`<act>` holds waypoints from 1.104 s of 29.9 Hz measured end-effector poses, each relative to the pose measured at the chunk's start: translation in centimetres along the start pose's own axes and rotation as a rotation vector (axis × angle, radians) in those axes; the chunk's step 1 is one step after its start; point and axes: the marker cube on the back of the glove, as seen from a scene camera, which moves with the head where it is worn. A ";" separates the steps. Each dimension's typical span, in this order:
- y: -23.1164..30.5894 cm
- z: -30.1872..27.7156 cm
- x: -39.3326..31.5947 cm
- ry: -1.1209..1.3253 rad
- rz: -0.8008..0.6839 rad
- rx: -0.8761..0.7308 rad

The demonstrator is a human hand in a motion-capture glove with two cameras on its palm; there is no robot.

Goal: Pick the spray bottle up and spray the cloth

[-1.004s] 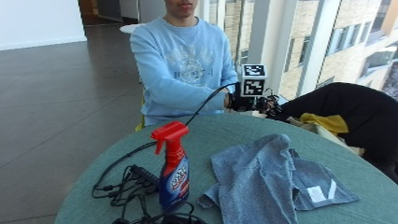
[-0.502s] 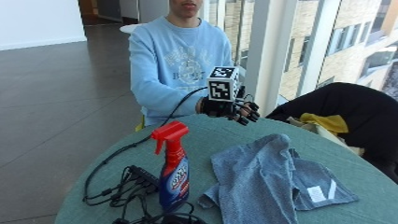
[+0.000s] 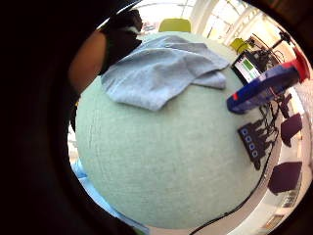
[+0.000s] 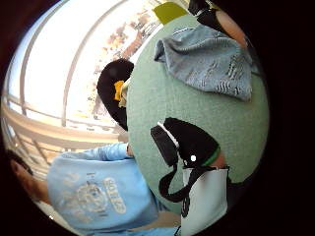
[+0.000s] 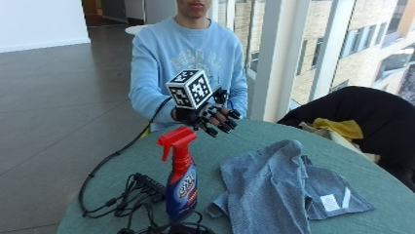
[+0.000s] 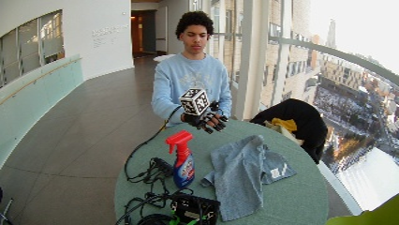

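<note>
Green felt-like covering spans the round table (image 5: 272,134), which fills the lower half of the outside view. The person sits behind the far edge, at upper centre of that view.

Right hand (image 5: 211,117): gloved in black, raised above the table near its far edge, at centre of the outside view. The fingers (image 5: 223,126) are spread and only slightly bent, pointing down toward the table. The hand holds nothing and touches nothing. It is well apart from both the bottle and the cloth. The other hand cannot be seen in the outside views.

Spray bottle (image 5: 180,178): stands upright on the table at lower left of centre in the outside view. The body is blue with a printed label; the trigger head (image 5: 175,139) is red. It stands just beside the left edge of the cloth, and whether the two touch cannot be told. In the little finger side palm view the bottle (image 3: 266,83) shows beside a black power strip (image 3: 250,142).

Cloth (image 5: 279,187): grey, crumpled and partly folded over itself, lying flat on the table at lower right of centre. A white tag (image 5: 329,201) shows on its right-hand corner. Both palm views show it lying on the green surface, away from the palm.

Black cables (image 5: 123,195) lie looped on the table at lower left. A black coat with a yellow item (image 5: 337,127) on it hangs over a chair at the right edge.
</note>
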 end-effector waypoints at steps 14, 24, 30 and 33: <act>0.4 -4.1 8.3 -0.241 0.268 0.293; 0.0 -4.9 12.3 -0.471 0.275 0.464; -1.3 -4.7 14.0 -0.593 0.409 0.611; -1.8 -4.8 14.8 -0.660 0.455 0.672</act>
